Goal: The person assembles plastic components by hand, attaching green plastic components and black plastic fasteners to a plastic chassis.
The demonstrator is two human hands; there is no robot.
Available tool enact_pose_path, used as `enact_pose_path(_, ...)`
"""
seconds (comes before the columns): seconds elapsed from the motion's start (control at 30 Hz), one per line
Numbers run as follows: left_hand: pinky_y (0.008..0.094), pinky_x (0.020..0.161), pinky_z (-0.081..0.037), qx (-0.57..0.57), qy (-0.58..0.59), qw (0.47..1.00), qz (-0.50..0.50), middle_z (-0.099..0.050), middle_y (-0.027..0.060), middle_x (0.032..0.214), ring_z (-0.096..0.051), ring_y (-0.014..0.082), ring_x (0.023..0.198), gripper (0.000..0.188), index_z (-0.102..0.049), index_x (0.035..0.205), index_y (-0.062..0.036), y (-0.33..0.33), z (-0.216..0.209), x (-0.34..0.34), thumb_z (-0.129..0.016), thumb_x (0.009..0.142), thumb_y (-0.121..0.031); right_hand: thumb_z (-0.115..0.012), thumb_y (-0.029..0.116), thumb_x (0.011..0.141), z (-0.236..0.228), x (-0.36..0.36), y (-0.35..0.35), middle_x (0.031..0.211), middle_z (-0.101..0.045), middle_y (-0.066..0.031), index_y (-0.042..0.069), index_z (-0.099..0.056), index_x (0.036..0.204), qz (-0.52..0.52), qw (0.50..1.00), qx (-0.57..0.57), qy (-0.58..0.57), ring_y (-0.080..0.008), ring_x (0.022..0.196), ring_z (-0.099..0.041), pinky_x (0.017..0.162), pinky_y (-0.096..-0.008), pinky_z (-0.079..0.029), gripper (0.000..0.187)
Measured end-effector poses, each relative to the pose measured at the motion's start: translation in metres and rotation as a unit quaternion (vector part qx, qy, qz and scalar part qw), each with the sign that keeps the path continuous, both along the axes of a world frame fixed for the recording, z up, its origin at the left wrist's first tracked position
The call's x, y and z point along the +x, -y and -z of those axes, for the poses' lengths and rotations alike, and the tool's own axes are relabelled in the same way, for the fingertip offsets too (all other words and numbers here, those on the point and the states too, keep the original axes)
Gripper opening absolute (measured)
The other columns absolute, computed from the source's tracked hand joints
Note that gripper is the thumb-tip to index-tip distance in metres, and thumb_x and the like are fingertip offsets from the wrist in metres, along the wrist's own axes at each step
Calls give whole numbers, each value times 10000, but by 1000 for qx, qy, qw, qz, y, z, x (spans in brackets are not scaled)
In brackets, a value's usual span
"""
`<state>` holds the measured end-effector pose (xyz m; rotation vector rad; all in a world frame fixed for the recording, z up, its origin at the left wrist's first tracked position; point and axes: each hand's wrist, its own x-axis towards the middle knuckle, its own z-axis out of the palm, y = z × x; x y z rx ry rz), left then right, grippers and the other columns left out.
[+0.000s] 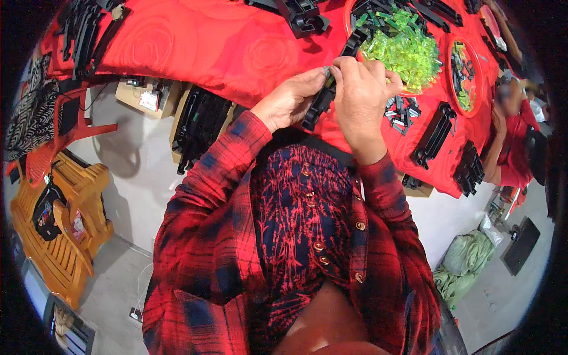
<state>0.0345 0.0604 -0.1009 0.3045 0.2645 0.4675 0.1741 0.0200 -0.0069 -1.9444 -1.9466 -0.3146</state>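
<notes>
A long black plastic part (320, 107) slants in front of me over the table's near edge. My left hand (287, 100) is closed around its near portion, thumb up at the middle. From the other side my right hand (362, 97) presses in, its thumb and fingertips pinched against the part. A small greyish bit shows between the fingertips, too hidden to name. Just beyond my right hand stands a red-rimmed bowl (409, 93) heaped with clear yellow-green plastic pieces (405, 56) and some dark ones. Small black and grey pieces (402, 113) lie loose beside my right wrist.
The red tablecloth (195, 53) carries more black plastic parts (435, 135) at right, far left and back. A smaller red-rimmed tray (477, 65) holds mixed pieces. Cartons with black parts (201, 124) sit below. A wooden chair (65, 219) stands left; another person (515, 148) is at right.
</notes>
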Motion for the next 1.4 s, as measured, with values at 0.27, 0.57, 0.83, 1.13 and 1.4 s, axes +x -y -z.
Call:
enact_pose_path(0.27, 289, 946, -514, 6, -24, 1000, -10, -600, 27, 1282, -616, 121, 1103, 472, -425, 1448, -48, 2, 0, 1, -526, 1037, -257, -601, 132, 814, -4, 6, 1, 801, -626, 13, 159, -650, 1023, -83, 996, -1, 45, -210, 934, -581, 964, -481, -323, 216)
enact_pose_path(0.57, 321, 982, -499, 18, -21, 999, -31, -593, 29, 1299, -594, 143, 1155, 489, -423, 1454, -49, 0, -1, 2, -543, 1025, -252, -753, 129, 804, -3, 5, -5, 1131, -548, -141, 53, -571, 1196, -15, 992, -7, -128, -329, 1077, -511, 939, -458, -387, 440)
enact_pose_path(0.83, 348, 918, -538, -13, -2, 999, -41, -595, 35, 1300, -612, 197, 1143, 475, -417, 1461, -83, -2, -8, 3, -505, 1042, -287, -698, 135, 840, 26, -19, 16, 1110, -556, -222, -63, -529, 1218, 108, 936, 12, -335, -361, 1059, -526, 896, -451, -445, 458)
enact_pose_path(1.13, 342, 1093, -419, 3, 16, 998, -67, -522, 36, 1399, -507, 179, 1285, 513, -368, 1500, -91, 0, -14, 0, -508, 1036, -262, -667, 168, 886, 39, -29, 3, 956, -647, -231, -47, -580, 1102, 141, 870, -24, -471, -369, 876, -628, 779, -478, -491, 317)
enact_pose_path(1.4, 332, 1124, -373, 4, -13, 998, -65, -515, 33, 1411, -481, 172, 1311, 519, -387, 1491, -85, -1, -5, -2, -528, 1026, -270, -692, 151, 852, 38, -28, 2, 921, -664, -217, -21, -608, 1050, 166, 838, -72, -514, -376, 869, -643, 769, -483, -498, 276)
